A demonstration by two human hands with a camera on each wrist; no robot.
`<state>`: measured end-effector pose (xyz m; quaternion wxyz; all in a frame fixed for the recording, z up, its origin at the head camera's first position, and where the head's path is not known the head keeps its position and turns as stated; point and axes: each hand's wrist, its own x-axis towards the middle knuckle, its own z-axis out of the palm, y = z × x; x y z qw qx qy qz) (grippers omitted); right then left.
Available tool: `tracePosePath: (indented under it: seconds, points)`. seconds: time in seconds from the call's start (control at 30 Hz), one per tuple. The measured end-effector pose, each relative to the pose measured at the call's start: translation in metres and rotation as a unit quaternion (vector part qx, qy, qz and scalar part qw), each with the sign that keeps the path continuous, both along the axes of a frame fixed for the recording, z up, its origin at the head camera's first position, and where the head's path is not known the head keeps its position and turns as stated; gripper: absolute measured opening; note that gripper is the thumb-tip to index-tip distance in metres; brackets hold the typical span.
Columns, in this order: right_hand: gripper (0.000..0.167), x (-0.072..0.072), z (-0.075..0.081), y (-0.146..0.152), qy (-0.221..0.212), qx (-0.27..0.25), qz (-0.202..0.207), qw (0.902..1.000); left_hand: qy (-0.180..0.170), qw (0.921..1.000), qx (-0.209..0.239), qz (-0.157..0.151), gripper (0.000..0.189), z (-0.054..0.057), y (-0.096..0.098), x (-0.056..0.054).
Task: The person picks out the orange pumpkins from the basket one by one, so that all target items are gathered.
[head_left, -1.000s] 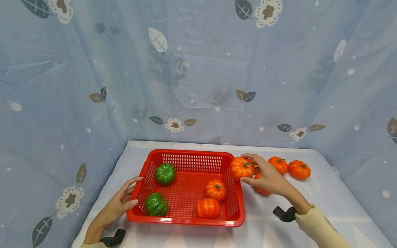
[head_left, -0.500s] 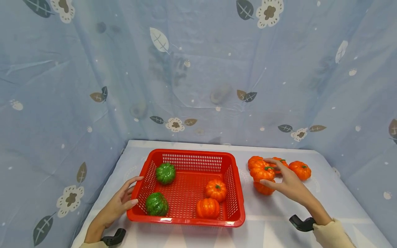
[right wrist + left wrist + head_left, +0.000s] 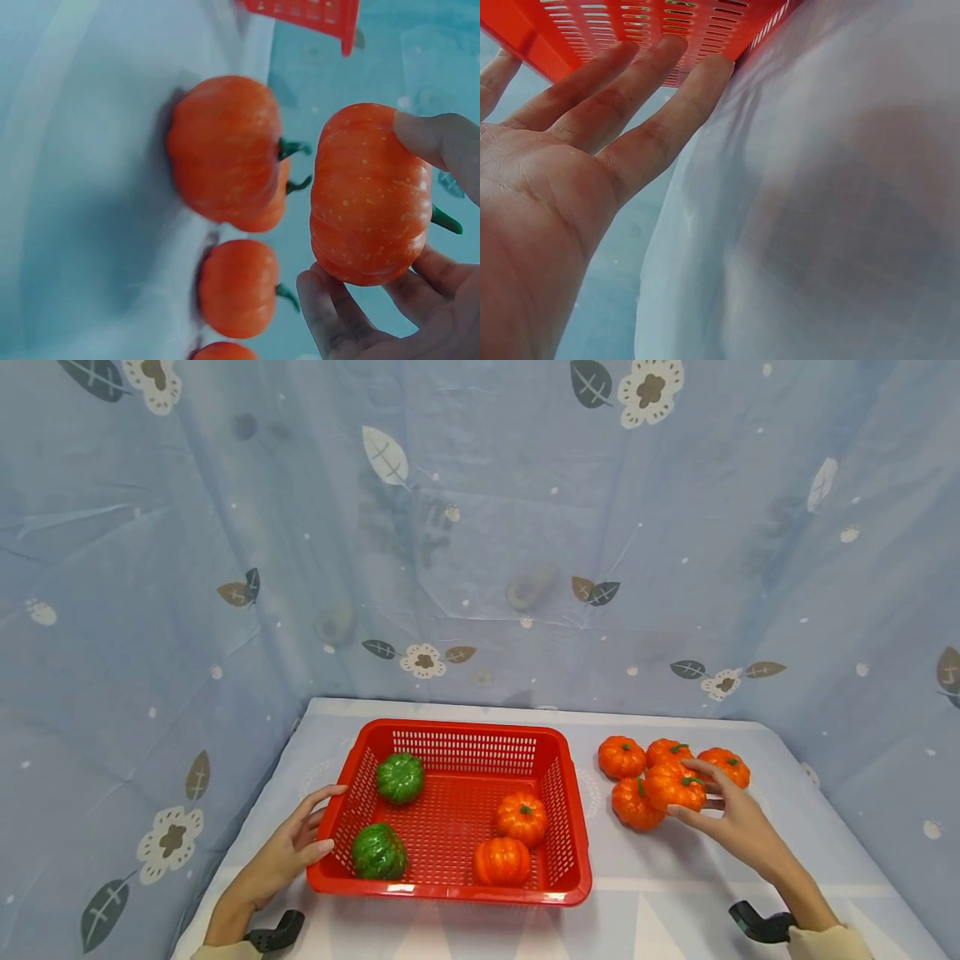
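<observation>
Head view: A person's right hand (image 3: 738,818) grasps an orange ribbed pumpkin (image 3: 673,787) at the right of a pale tabletop (image 3: 637,877), amid four loose orange pumpkins (image 3: 621,757). At left, the left hand (image 3: 288,847) rests against the side of a red slotted basket (image 3: 442,892), which carries two green pumpkins (image 3: 400,778) on its left and two basketed orange pumpkins (image 3: 521,819) on its right. Left wrist view: Straight, spread fingers (image 3: 667,135) touch the basket's slotted wall without closing around it. Right wrist view: Thumb and fingertips pinch the grasped pumpkin, its green stem (image 3: 447,220) showing, raised off the tabletop.
</observation>
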<state>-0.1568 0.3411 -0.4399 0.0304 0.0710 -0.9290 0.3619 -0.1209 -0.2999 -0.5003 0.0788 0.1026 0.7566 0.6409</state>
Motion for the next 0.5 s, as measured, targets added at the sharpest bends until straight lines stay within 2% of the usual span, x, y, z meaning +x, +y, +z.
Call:
tracePosePath:
  seconds: [0.33,0.5]
  points:
    - [0.085,0.003,-0.014,0.017,-0.037,-0.016,-0.027,0.9988,-0.009,1.0000,0.004,-0.001,0.070,0.000,0.000,0.001]
    - [0.088,0.001,-0.022,0.024,-0.046,-0.018,-0.039,0.9980,-0.008,0.9999,-0.003,0.008,0.069,0.003,0.003,0.000]
